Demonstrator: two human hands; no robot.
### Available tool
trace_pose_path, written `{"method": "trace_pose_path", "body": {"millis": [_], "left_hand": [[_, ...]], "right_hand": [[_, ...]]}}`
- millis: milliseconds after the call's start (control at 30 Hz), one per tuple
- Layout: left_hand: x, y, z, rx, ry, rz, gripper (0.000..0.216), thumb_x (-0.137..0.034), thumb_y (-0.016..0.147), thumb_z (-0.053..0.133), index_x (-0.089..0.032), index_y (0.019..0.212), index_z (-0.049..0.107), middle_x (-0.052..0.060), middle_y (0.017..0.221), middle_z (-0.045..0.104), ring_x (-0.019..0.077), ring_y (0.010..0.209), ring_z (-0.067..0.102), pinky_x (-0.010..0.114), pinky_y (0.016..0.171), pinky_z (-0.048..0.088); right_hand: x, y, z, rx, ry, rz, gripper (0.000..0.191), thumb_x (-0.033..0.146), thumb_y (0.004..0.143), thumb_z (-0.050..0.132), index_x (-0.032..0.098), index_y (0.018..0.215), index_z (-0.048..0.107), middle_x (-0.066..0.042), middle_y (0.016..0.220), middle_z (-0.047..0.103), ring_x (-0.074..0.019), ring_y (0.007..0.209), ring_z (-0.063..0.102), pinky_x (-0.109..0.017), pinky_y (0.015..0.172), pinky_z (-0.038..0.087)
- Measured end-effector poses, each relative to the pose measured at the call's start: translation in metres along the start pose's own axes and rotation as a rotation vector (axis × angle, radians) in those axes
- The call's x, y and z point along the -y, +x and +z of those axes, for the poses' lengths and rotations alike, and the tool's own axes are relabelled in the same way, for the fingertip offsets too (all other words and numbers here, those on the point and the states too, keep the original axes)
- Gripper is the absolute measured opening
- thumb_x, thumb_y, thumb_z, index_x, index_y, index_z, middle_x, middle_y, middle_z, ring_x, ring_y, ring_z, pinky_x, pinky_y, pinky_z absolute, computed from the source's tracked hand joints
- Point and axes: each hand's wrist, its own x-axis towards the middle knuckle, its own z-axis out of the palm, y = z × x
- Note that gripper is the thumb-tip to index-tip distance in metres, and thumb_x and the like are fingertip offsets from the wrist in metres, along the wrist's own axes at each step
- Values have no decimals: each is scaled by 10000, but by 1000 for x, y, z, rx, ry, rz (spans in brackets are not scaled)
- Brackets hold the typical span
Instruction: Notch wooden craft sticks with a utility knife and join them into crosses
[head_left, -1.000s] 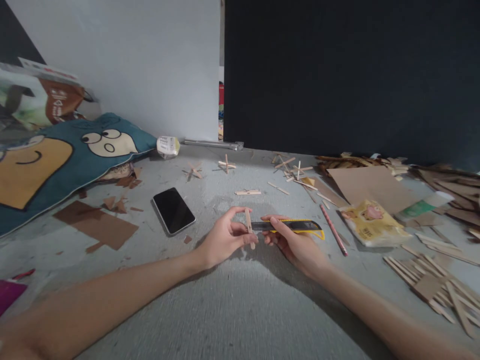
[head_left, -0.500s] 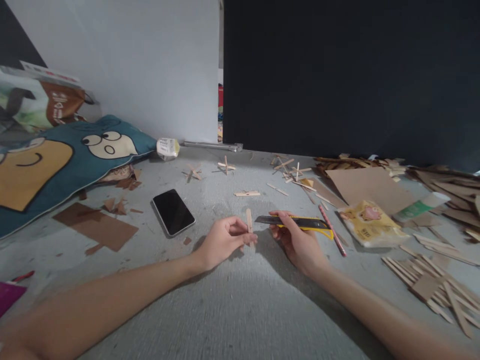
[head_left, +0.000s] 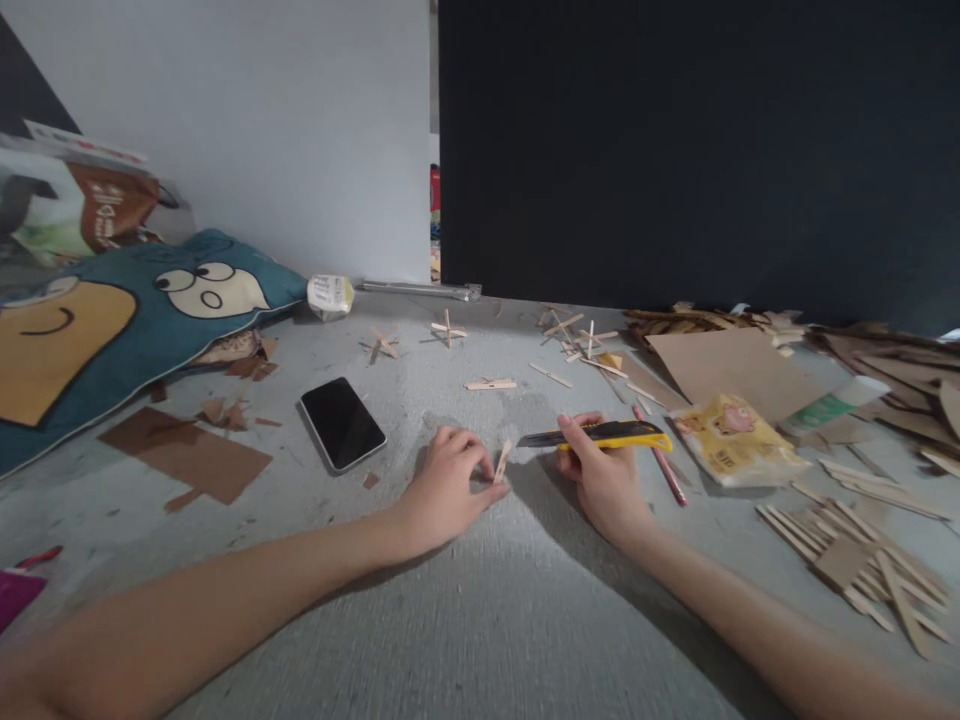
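Observation:
My left hand (head_left: 448,487) rests low on the grey floor with its fingers pinched on a short wooden stick (head_left: 501,462), which leans to the right. A little to the right, my right hand (head_left: 600,478) grips a yellow and black utility knife (head_left: 600,436). The knife lies level with its blade end pointing left toward the stick, a small gap between them. A red pencil (head_left: 660,462) lies on the floor just right of my right hand.
A black phone (head_left: 342,422) lies left of my left hand, brown card pieces (head_left: 186,458) beyond it. A blue cartoon cushion (head_left: 112,330) fills the far left. Glued stick crosses (head_left: 448,330) lie at the back. Yellow packet (head_left: 726,438), cardboard (head_left: 731,362) and stick piles (head_left: 855,565) lie right.
My left hand has dropped to the floor and tilted the stick over. My right hand has drawn the knife to the right, away from the stick.

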Motion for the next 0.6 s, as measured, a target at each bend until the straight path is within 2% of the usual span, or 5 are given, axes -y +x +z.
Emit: {"method": "trace_pose_path", "body": {"millis": [100,167,333,467,600], "left_hand": [[0,0,0,1,18,4,393,-251,835,799,-206,1201,663,86,1204,649,296,1204,516,471,1025,449],[0,0,1,19,37,42,466,-245,863,773,-243,1307,633,77,1281,646,290,1252,505,483,1068,424],[3,0,2,64,143,84,234,-295,917,721,-253,1146,734,78,1362,649,320,1325,488,556,1075,381],[2,-1,-1,73,150,101,147,-329,925,699,-244,1027,763,87,1377,634,325,1341,486,554,1073,385],[1,1,-8,130,139,121,164,-257,914,661,-249,1048,755,88,1369,620,329,1332,496,565,1071,393]], "right_hand": [[-1,0,-3,9,-176,-66,474,613,733,808,191,709,594,64,481,477,-94,447,412,-240,447,308],[1,-1,-3,1,-257,-95,472,620,738,796,174,719,642,51,495,496,-105,463,431,-247,457,324],[7,-2,-3,59,-271,-184,479,654,821,697,178,820,745,16,584,550,-134,543,507,-263,509,398],[10,-7,-3,235,-259,-349,364,576,878,696,216,829,728,-64,877,710,-213,892,684,-343,817,542],[8,-12,-4,318,-111,-232,273,458,859,769,239,949,633,-34,839,737,-228,820,757,-384,824,592]]}}
